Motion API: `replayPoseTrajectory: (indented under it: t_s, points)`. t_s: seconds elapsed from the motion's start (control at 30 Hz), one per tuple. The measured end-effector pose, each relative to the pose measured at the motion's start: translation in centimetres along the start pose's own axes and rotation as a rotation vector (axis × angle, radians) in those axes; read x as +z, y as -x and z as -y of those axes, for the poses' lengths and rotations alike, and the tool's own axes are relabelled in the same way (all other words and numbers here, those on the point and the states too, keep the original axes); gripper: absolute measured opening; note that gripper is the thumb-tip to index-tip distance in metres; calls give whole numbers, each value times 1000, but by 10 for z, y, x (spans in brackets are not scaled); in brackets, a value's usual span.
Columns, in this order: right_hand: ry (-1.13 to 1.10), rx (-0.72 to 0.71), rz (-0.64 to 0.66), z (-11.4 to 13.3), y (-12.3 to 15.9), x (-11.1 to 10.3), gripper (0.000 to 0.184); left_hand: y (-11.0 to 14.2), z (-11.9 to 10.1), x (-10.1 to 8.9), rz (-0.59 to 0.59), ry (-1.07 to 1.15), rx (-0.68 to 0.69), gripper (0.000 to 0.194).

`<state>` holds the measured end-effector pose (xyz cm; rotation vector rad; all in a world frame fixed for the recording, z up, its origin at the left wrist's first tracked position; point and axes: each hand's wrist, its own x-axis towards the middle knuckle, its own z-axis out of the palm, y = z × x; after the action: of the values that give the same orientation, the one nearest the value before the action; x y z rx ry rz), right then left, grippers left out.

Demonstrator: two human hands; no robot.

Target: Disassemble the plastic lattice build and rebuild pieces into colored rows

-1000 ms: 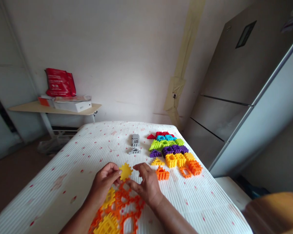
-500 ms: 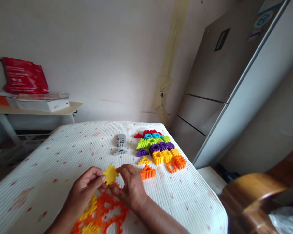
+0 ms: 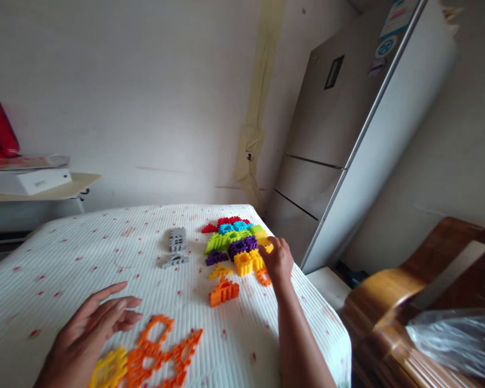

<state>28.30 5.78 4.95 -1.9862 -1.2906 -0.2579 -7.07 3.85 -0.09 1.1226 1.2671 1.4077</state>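
My right hand (image 3: 277, 261) is at the coloured blocks; my left hand (image 3: 92, 335) lies open and empty.
My right fingers (image 3: 270, 247) curl down at the yellow interlocking plastic blocks (image 3: 243, 263), at the near end of the stacked colour rows; I cannot tell whether they are clamped on one. An orange block (image 3: 224, 292) lies near them, toward me. My left fingers (image 3: 113, 293) are spread apart, holding nothing, just beside the orange lattice assembly (image 3: 153, 350), which lies flat with a yellow lattice piece (image 3: 110, 369) touching its edge. Everything rests on a ribbed white bed cover (image 3: 56, 258), and a grey piece (image 3: 178, 240) sits beyond my hands, well apart from them.
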Motion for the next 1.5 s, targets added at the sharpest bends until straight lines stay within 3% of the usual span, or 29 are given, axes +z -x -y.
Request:
replayPoseTrajectory:
  t_s: [0.1,0.23,0.7,1.5]
  points:
    - [181,80,42,-35,-18,2,30,-4,7,-2,15,21,-14,49]
    - [261,119,126,-52,-22,8,31,-7,13,-3,36,32,-24,50]
    - [350,105,193,-53,-16,22,32,-7,9,-3,12,28,-59,50]
    - [365,125,253,-46,-14,15,32,0,-9,0,32,-55,-20,51]
